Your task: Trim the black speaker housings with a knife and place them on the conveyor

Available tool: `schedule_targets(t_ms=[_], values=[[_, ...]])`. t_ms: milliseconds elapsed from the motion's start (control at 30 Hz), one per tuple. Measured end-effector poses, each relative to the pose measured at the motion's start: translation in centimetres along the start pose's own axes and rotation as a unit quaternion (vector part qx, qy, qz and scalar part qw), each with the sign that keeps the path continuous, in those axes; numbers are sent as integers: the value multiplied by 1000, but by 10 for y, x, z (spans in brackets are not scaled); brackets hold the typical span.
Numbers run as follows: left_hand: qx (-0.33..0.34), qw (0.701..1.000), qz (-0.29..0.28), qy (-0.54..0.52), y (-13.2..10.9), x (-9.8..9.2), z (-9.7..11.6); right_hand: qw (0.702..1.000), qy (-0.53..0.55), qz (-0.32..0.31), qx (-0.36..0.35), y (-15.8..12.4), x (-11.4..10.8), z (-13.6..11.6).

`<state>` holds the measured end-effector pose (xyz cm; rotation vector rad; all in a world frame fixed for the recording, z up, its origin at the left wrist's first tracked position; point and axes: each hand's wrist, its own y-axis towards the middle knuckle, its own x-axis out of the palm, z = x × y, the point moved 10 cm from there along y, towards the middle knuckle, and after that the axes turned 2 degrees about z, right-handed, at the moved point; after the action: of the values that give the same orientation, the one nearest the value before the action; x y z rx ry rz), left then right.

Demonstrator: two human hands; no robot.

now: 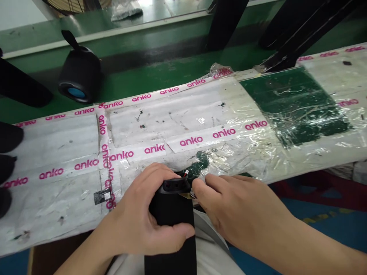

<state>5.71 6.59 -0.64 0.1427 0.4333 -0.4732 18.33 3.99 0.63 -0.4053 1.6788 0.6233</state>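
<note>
My left hand is wrapped round a long black speaker housing, its thumb across the front and its fingers behind the upper end. That end carries a dark panel with small round openings. Just above it, a small white connector with a red wire sticks up. My right hand is closed in a pinch at the panel's right edge, beside a small yellowish piece. What its fingertips grip is hidden. The lower end of the housing runs out of the picture, over my lap.
Behind the padded bench edge, taped with "anko" print, a round black speaker with a strap stands on the green surface. More black pieces lie at left and top right. A small black label lies on the padding.
</note>
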Motion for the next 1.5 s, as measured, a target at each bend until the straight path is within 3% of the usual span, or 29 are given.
schedule_targets(t_ms=[167,367,500,600,733,867,1167,1500], values=[[9,1000,-1,27,6,3,6,998,-3,-61,-5,6,3,4],[-33,998,-3,45,11,10,6,994,-5,-103,-39,4,-3,18],[-66,996,-3,58,7,8,5,994,-106,-30,12,-17,-41,50],[-82,995,-53,12,4,9,1,997,-58,28,43,-28,-59,55],[-110,984,-123,-60,7,18,-11,999,19,35,2,-24,-42,21],[-102,984,-109,-94,13,21,-17,999,-29,41,0,-18,-26,2],[-81,987,-94,-102,17,23,-11,999,-38,-8,5,-19,-16,2],[-54,986,-99,-124,17,21,-13,999,-35,-11,15,-15,-19,5]])
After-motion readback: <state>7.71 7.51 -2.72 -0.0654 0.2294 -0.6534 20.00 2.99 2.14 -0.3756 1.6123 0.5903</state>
